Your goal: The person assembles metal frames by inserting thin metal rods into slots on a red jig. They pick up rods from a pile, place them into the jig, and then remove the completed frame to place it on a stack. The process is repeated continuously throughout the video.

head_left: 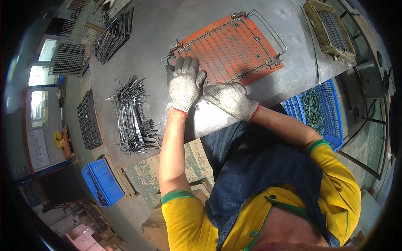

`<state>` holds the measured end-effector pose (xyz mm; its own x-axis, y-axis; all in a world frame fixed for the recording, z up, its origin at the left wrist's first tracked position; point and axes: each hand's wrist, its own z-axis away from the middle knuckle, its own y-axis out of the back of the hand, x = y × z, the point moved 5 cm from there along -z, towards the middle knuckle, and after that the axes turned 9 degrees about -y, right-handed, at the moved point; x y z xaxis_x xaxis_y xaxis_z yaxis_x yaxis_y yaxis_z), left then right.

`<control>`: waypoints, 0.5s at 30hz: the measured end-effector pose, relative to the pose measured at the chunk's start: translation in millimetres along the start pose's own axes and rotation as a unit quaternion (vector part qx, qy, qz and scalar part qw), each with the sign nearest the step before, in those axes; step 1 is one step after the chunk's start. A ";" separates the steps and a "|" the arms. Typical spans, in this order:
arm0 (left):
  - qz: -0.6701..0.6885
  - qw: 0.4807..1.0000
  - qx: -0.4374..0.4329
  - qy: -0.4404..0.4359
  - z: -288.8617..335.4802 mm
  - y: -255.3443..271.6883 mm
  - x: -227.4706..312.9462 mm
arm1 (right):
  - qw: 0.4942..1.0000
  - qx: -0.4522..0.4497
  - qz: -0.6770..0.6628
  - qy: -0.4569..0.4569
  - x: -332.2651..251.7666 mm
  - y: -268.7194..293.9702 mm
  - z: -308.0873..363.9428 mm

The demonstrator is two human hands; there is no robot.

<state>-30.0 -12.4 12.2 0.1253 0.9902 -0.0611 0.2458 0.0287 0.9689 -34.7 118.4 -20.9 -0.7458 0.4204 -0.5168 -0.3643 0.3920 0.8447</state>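
An orange-red plate (268,68) lies on the grey metal table, with a grid of metal wires (226,50) and bent wire loops at both ends (279,37). My left hand (183,83), in a grey-white knitted glove, rests on the plate's near left corner by the smaller wire loop. Its fingers are stretched out side by side, the thumb a little apart. Against the plate's near edge is my right hand (230,98), gloved the same way. That hand's fingers are curled in toward the left hand, and whatever they grip is hidden.
Bent wire pieces (133,119) are heaped on the table's left, with more dark ones (114,37) behind. A tray of rods (312,12) stands far right. Blue crates (335,113) (102,182) sit below the table on both sides. Wire mesh panels (69,58) are at far left.
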 end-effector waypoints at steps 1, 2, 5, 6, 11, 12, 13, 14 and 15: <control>-0.011 1.000 0.026 -0.011 1.6 -3.1 -0.7 | 1.000 0.025 -0.012 -0.004 -3.5 4.6 3.1; -0.023 0.998 0.051 -0.023 2.1 -3.6 -0.7 | 0.998 0.051 -0.025 -0.008 -6.8 9.6 5.7; -0.035 0.998 0.041 -0.021 2.5 -7.5 -1.7 | 0.979 0.162 -0.119 0.008 -15.4 30.3 11.1; -0.024 0.999 0.045 -0.019 1.3 -7.2 -1.2 | 0.987 0.134 -0.084 -0.001 -9.7 19.0 9.4; -0.002 1.000 0.002 0.019 -0.1 -6.7 -2.1 | 0.993 0.089 -0.069 0.037 5.4 -10.3 -2.9; -0.011 1.000 0.026 0.013 0.0 -7.1 -2.5 | 0.990 0.097 -0.091 0.048 4.5 -6.1 -5.9; -0.020 0.998 0.051 0.007 1.1 -10.9 -3.5 | 0.995 0.039 -0.094 0.016 6.3 -7.7 -8.9; -0.031 0.997 0.074 0.001 2.7 -12.5 -5.4 | 0.995 -0.019 -0.098 -0.015 -1.4 4.9 -15.1; -0.031 0.997 0.077 0.000 2.5 -13.7 -6.2 | 0.991 -0.075 -0.100 -0.048 -3.7 9.9 -17.7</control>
<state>-31.7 -19.2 -1.3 0.1045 0.9873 -0.1198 0.3972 0.0690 0.9151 -45.4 106.3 -8.1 -0.5965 0.4246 -0.6811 -0.5845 0.3518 0.7312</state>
